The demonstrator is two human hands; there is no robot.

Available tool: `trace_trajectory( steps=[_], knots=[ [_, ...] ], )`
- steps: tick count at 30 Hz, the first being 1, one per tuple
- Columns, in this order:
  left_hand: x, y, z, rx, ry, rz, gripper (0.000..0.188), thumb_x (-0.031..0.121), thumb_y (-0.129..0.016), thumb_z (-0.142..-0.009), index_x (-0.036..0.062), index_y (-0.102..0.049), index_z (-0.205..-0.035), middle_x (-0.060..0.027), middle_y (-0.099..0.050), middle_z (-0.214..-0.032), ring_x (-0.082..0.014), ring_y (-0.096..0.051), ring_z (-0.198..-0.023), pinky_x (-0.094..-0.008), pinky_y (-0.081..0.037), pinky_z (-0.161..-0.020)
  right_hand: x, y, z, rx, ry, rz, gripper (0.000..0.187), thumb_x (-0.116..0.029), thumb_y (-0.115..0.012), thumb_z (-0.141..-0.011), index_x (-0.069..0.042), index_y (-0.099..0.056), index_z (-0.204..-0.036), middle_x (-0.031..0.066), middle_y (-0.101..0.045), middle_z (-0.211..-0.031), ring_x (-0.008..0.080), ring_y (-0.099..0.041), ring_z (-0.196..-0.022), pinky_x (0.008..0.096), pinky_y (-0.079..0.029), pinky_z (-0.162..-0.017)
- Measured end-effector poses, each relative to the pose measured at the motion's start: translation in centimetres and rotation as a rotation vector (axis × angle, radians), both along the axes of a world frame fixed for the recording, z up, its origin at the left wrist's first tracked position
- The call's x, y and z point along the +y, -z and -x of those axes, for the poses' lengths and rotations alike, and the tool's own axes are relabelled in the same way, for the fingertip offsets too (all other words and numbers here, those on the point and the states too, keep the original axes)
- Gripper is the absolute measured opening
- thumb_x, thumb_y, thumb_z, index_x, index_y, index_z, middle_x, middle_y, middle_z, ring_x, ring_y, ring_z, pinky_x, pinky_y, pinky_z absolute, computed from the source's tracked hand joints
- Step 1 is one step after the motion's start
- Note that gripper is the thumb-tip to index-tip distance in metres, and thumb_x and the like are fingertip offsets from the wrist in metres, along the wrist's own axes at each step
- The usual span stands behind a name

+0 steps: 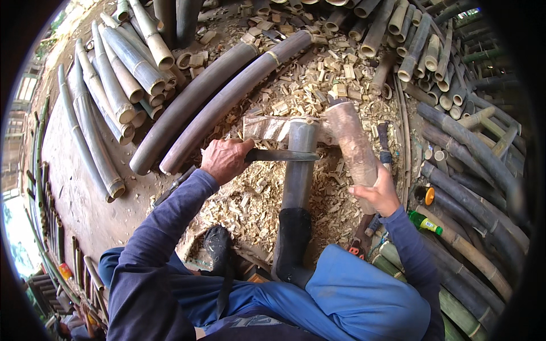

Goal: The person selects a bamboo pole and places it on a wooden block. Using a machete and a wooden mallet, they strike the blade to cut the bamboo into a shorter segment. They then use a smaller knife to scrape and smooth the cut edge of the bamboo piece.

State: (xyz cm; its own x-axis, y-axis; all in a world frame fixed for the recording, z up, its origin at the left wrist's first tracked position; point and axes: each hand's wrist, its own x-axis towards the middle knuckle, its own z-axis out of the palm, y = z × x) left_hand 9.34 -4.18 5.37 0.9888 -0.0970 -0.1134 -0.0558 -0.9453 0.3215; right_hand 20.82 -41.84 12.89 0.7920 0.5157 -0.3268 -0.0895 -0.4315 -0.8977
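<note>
My left hand point(223, 161) is closed round the handle of a knife point(284, 156). Its long dark blade points right and lies across a grey-green bamboo pole point(300, 182), near the pole's far end. That far end rests against a rough wooden block point(264, 128). At the near end the pole meets a black covering point(293, 238), perhaps a sock on my foot; where the pole ends there is hidden. Off to the right, my right hand point(378, 190) grips the lower part of a thick wooden mallet point(351, 133), tilted with its top up and leftward, apart from the knife.
Wood chips point(250, 199) cover the ground around the pole. Two long dark bamboo poles point(196, 108) lie at left, beside a bamboo stack point(131, 62). More bamboo point(455, 148) piles up at right, near a green bottle point(425, 222). A dark-handled tool point(384, 145) lies beside the mallet.
</note>
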Motion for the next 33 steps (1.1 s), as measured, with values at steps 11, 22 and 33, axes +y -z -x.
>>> trace_trajectory(
  steps=[11, 22, 33],
  knots=[
    [-0.3, 0.2, -0.1, 0.104, -0.019, -0.044, 0.011, 0.019, -0.060, -0.094, 0.0097, -0.066, -0.093, -0.0149, -0.068, -0.070, -0.0320, -0.071, -0.063, -0.0459, -0.055, -0.057, 2.6, -3.8, -1.4, -0.329, -0.379, 0.401, 0.070, -0.017, -0.085, -0.071, -0.001, -0.053, -0.130, 0.0182, -0.067, -0.112, 0.0285, -0.068, -0.109, 0.0399, -0.055, -0.094],
    [0.3, 0.9, -0.2, 0.033, -0.015, -0.144, 0.003, 0.013, -0.065, -0.085, 0.0108, -0.066, -0.084, -0.0144, -0.066, -0.062, -0.0304, -0.068, -0.057, -0.0455, -0.053, -0.053, 5.2, 0.1, -5.5, -1.134, -1.207, 0.647, 0.038, -0.010, -0.077, -0.079, -0.009, -0.058, -0.111, 0.0101, -0.065, -0.094, 0.0222, -0.068, -0.083, 0.0371, -0.057, -0.070],
    [-0.4, 1.0, -0.8, 0.034, -0.033, -0.119, 0.005, 0.014, -0.060, -0.087, 0.0112, -0.065, -0.086, -0.0151, -0.067, -0.067, -0.0353, -0.069, -0.062, -0.0498, -0.053, -0.057, 5.1, -0.2, -3.7, -1.344, -1.126, 0.043, 0.026, -0.008, -0.074, -0.082, -0.006, -0.062, -0.105, 0.0071, -0.066, -0.081, 0.0203, -0.068, -0.078, 0.0326, -0.058, -0.068]
  ],
)
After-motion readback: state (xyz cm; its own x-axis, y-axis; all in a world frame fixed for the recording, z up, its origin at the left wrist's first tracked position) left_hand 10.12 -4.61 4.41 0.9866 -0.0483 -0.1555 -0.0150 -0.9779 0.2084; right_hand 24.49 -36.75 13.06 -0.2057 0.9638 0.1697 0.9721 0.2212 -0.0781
